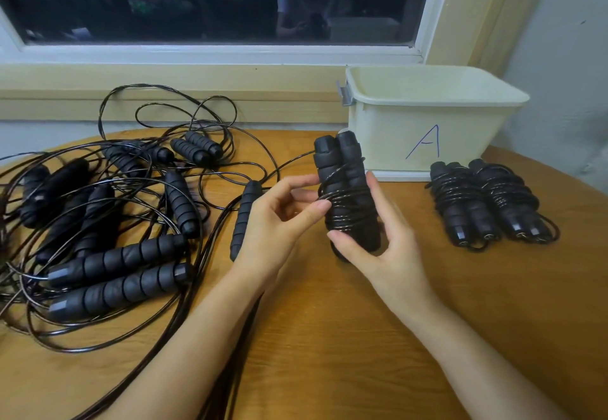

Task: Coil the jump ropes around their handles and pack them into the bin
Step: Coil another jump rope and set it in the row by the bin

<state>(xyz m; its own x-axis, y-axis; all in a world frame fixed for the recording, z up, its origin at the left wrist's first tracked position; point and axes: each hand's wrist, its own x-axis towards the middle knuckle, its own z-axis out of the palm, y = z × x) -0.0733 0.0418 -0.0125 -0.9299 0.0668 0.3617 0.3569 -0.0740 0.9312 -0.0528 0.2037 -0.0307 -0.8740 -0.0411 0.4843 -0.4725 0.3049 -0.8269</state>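
The table (329,337) is wood with a plain grain and a smooth, faintly satin finish. The handles (115,260) heaped toward its left edge are matt black foam, ribbed in soft rings, with smoother hard plastic end caps. The cords (237,363) looped among them are thin, dark and glossy, catching light like coated wire, while by the far right edge the bin (388,136) is smooth cream plastic with a dull sheen, a grey metal clip (346,93) on its left rim.
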